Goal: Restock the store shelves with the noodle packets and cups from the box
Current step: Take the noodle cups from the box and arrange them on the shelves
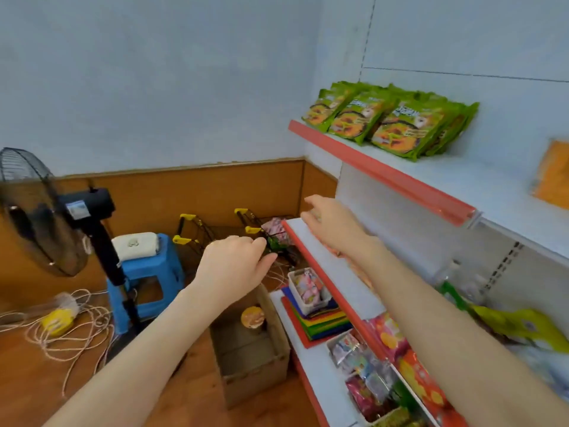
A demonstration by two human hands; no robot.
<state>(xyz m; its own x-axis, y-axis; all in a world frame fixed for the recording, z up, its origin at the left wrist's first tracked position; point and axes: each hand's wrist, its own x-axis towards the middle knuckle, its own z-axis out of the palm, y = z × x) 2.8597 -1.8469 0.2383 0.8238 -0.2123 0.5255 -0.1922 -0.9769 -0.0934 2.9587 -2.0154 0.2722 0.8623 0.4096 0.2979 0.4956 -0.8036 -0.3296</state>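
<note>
A brown cardboard box (278, 340) stands open on the floor beside the shelving, with one noodle cup (252, 316) lying inside near its far end. Several green noodle packets (391, 121) stand in rows on the upper shelf (385, 172). My left hand (234, 266) hovers above the box with fingers curled loosely and nothing visible in it. My right hand (331, 223) reaches over the left end of the middle shelf (304, 241), fingers spread, holding nothing. An orange packet (551, 174) shows blurred at the right edge of the upper shelf.
A black standing fan (40, 211), a blue stool (144, 272) and tangled cord (61, 331) sit on the wooden floor to the left. Wire baskets with yellow handles (197, 232) stand by the wall. Lower shelves hold coloured packets (409, 374) and a small white bin (308, 291).
</note>
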